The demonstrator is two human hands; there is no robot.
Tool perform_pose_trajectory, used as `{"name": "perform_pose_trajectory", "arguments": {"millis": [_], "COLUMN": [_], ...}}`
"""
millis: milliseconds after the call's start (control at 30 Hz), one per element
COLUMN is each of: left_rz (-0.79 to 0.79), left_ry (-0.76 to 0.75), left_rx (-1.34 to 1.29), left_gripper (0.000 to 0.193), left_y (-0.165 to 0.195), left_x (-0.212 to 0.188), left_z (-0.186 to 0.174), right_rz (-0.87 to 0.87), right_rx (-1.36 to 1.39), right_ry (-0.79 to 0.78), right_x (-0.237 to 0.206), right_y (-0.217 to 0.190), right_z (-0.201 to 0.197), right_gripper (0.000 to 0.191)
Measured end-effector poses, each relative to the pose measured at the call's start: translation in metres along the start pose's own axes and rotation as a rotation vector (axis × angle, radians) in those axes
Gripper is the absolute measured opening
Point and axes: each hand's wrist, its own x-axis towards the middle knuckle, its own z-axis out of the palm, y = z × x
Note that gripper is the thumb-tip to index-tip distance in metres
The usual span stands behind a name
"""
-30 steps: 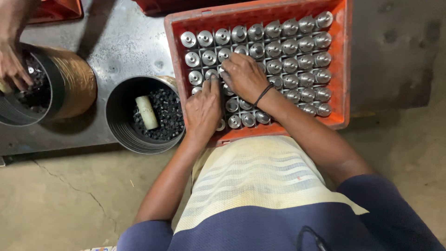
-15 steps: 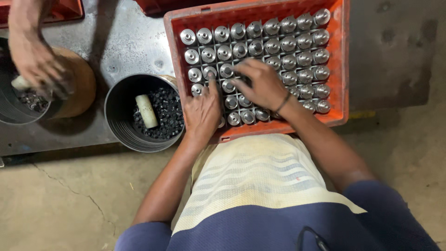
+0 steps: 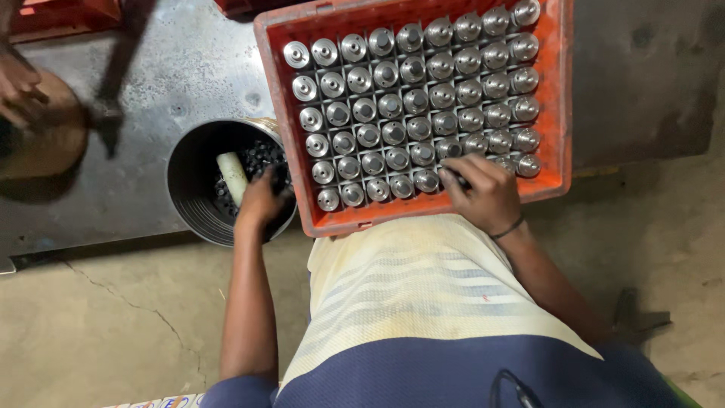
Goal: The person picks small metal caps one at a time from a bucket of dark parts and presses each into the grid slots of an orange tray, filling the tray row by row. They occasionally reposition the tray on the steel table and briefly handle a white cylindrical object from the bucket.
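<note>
An orange plastic crate (image 3: 279, 113) rests on my lap, filled with rows of upright silver metal parts (image 3: 400, 106). My right hand (image 3: 487, 195) lies at the crate's near edge, its fingertips pinched on a metal part (image 3: 451, 175) in the front row. My left hand (image 3: 260, 200) reaches into a black round bucket (image 3: 189, 181) to the left of the crate, fingers curled down among small black pieces (image 3: 260, 155). What those fingers hold is hidden. A pale cylinder (image 3: 232, 177) lies in the bucket beside that hand.
The bucket stands on a grey metal plate (image 3: 151, 83) over a cracked concrete floor (image 3: 113, 317). Another person's hand (image 3: 19, 87) works at the far left above a brown round container (image 3: 53, 143). A red crate (image 3: 68, 15) shows at the top left.
My left hand has left the crate and moved left into the black bucket. My right hand has slid down to the crate's near row. The other person's hand has shifted.
</note>
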Motion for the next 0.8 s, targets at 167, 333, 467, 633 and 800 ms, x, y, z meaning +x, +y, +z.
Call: {"name": "perform_pose_trajectory", "arguments": {"millis": [167,333,467,633,800], "left_rz": [-0.161,-0.253,-0.034,0.232,0.161], "left_ry": [-0.142,0.188,0.452,0.205,-0.348], "left_rx": [0.065,-0.132,-0.624,-0.872,-1.212], "left_gripper": [0.058,0.028,0.025,0.024,0.032], "left_y": [0.001,0.007,0.036,0.119,0.178], "left_x": [0.007,-0.006,-0.028,-0.047,-0.045], "left_z": [0.021,-0.014,-0.062,-0.091,-0.074], "right_rz": [0.023,0.035,0.120,-0.023,-0.331], "right_rx": [0.046,0.045,0.162,0.485,0.456], "right_ry": [-0.040,-0.036,-0.060,-0.195,-0.204], "right_x": [0.002,0.002,0.013,0.049,0.081], "right_y": [0.005,0.003,-0.007,-0.038,-0.065], "right_z": [0.001,0.000,-0.005,0.002,0.016], "right_gripper": [0.015,0.015,0.015,0.021,0.036]}}
